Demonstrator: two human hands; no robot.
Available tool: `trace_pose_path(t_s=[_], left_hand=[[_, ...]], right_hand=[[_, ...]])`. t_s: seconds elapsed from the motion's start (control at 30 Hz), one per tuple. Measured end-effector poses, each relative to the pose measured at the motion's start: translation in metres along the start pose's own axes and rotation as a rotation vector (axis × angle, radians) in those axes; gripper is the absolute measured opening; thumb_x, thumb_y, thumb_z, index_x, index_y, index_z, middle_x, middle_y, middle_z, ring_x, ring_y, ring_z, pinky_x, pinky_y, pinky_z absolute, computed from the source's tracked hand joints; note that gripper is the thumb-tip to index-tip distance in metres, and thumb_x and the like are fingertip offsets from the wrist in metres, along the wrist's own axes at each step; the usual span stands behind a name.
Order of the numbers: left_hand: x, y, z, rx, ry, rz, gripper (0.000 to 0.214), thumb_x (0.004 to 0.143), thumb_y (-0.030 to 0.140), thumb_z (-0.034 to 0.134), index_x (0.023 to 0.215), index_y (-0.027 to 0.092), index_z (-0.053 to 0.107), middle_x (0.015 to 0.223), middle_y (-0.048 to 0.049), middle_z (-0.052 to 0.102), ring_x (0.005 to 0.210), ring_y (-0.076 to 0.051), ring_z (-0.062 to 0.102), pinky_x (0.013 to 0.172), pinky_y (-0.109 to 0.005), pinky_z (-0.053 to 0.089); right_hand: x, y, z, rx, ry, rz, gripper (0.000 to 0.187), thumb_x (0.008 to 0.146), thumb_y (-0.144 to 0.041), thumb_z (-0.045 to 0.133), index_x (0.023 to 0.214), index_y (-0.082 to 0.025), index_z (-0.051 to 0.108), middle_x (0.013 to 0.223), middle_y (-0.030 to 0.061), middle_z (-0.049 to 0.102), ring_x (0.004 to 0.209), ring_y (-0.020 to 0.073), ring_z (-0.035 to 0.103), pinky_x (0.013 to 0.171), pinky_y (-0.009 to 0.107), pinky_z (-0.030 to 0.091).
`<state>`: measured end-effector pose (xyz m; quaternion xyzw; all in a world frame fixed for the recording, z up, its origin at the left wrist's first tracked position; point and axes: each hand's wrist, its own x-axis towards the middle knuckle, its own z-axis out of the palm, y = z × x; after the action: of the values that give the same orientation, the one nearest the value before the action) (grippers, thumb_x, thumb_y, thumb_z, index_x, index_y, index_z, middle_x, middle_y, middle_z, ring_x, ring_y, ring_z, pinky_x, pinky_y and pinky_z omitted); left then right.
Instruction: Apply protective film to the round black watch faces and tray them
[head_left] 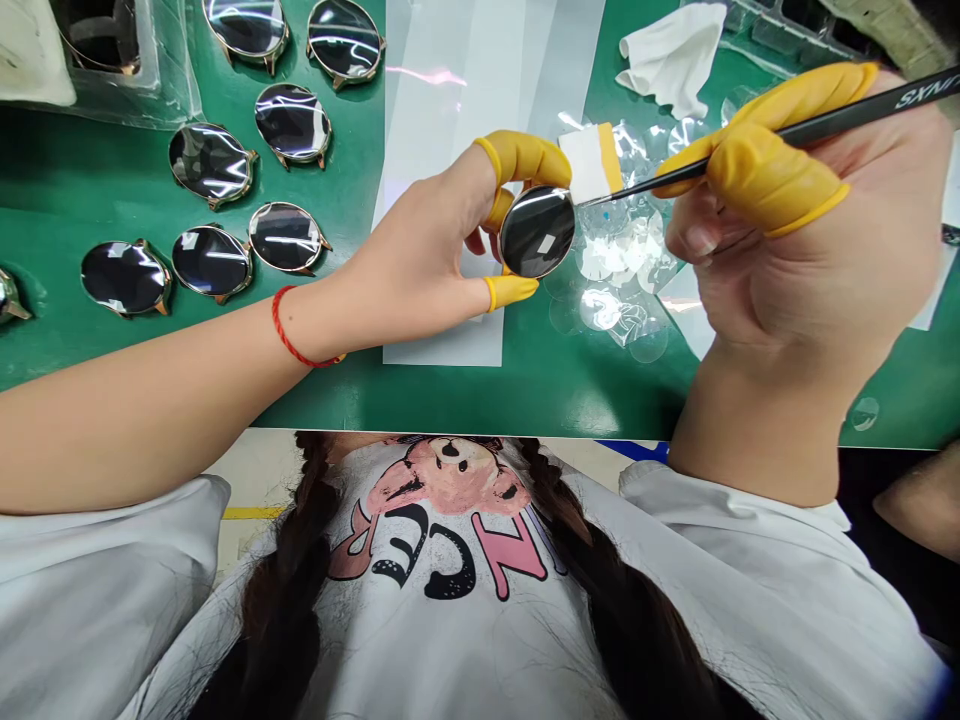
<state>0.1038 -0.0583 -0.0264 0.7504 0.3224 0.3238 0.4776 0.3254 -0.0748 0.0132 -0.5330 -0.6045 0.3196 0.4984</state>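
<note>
My left hand [442, 250], with yellow finger cots on the fingertips, pinches a round dark lens [537, 232] by its edge above the green mat [540, 385]. My right hand [795, 220], also in yellow cots, grips black tweezers [795, 130] like a pen. The tweezers' tip touches the lens's upper right rim, next to a small white and yellow tab [594, 163].
Several round gold-rimmed dark lenses [210, 262] lie on the mat at the left. Peeled clear film discs [626, 280] pile up under the held lens. White paper strips [465, 110] run down the middle, and a white cloth [671, 55] lies at the back right.
</note>
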Motion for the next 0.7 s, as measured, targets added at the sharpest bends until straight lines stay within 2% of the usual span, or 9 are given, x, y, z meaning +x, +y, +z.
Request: trace_pose_path(t_s=[0.13,0.43,0.7], left_hand=[[-0.0005,0.0004,-0.0002,-0.017,0.001,0.022,0.043,0.079,0.034,0.071,0.118,0.028,0.055,0.123,-0.008,0.061,0.097,-0.025,0.066,0.076,-0.041,0.052],[0.0001,-0.0023,-0.0004,-0.008,-0.026,0.043,0.045,0.08,0.035,0.071,0.119,0.027,0.052,0.128,-0.008,0.059,0.098,-0.023,0.063,0.075,-0.038,0.051],[0.0009,-0.0019,-0.0004,-0.011,-0.021,0.032,0.051,0.075,0.037,0.075,0.119,0.026,0.052,0.127,-0.0085,0.06,0.104,-0.026,0.062,0.078,-0.038,0.051]], right_hand=[[0.0,0.001,-0.0004,-0.013,-0.018,0.031,0.009,0.072,-0.024,0.068,0.067,-0.031,0.068,0.067,0.0016,0.064,0.046,0.0158,0.034,0.042,0.036,0.023],[-0.0001,0.0005,0.0001,0.038,-0.04,0.005,0.014,0.076,-0.018,0.068,0.068,-0.029,0.07,0.067,0.0014,0.066,0.043,0.0153,0.037,0.042,0.037,0.021],[-0.0003,0.0009,-0.0005,0.068,-0.049,0.011,0.017,0.075,-0.015,0.067,0.068,-0.029,0.071,0.066,0.0016,0.067,0.044,0.0164,0.037,0.043,0.038,0.019]])
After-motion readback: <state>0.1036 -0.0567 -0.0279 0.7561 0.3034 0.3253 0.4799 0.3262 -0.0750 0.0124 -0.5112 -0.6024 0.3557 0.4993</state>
